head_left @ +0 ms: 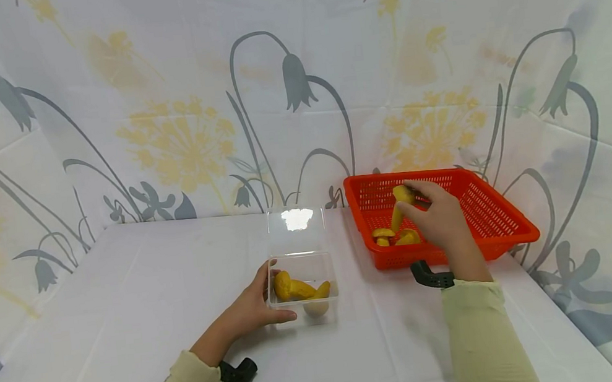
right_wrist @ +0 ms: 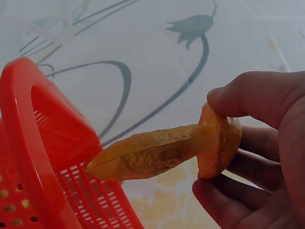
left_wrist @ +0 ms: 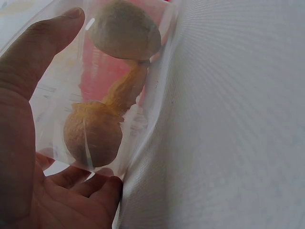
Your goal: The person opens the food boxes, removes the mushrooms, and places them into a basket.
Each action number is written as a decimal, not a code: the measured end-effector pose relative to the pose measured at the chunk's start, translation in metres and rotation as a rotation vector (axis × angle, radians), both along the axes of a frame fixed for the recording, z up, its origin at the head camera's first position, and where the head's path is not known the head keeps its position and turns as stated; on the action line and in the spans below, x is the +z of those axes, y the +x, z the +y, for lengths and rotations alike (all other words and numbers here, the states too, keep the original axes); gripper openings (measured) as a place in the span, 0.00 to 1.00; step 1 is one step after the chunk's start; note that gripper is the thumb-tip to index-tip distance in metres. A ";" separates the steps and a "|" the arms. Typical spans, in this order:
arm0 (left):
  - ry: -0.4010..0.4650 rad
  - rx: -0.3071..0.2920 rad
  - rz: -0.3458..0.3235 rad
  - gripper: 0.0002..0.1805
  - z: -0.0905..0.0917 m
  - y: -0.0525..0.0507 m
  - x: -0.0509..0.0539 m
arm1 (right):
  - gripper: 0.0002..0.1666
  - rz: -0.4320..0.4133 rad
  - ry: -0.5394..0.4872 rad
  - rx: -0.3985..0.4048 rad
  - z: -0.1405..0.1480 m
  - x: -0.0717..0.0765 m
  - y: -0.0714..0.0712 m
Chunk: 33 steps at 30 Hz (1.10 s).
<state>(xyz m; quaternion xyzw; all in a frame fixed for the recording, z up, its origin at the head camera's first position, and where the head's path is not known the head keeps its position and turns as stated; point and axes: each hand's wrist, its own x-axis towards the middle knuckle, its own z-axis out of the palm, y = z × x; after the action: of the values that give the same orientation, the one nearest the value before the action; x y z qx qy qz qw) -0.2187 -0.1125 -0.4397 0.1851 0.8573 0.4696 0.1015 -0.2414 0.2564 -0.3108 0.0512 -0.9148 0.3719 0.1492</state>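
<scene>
My right hand pinches a yellow mushroom by its cap, above the left part of a red plastic basket. In the right wrist view the stem points left, toward the basket's rim. Two more yellow mushrooms lie in the basket below that hand. My left hand grips the left side of a clear plastic box, thumb in front and fingers behind. Inside the box are two yellow mushrooms; the left wrist view shows their rounded caps through the wall.
The box's clear lid stands raised behind it. White cloth covers the table, and a flower-printed cloth hangs at the back and sides. A black wrist mount sits on the right wrist, another on the left.
</scene>
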 end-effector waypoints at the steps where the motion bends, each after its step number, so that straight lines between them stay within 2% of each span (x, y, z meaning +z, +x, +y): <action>1: 0.000 0.001 0.000 0.63 0.000 0.000 0.000 | 0.35 -0.006 -0.003 -0.003 0.003 0.000 0.000; 10: -0.003 0.006 -0.007 0.63 0.000 0.000 0.000 | 0.36 -0.071 0.005 -0.031 0.019 -0.002 0.000; 22: -0.004 0.007 -0.009 0.63 0.000 -0.001 -0.001 | 0.36 -0.139 0.098 -0.057 0.036 -0.009 -0.002; 33: -0.008 0.012 -0.021 0.64 0.001 0.000 0.001 | 0.37 -0.222 0.147 -0.060 0.043 -0.008 -0.001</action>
<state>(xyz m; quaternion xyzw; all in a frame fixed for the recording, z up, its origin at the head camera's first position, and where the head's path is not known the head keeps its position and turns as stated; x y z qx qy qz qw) -0.2189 -0.1116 -0.4392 0.1746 0.8592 0.4686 0.1083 -0.2420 0.2994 -0.3188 -0.0066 -0.9516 0.3025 0.0541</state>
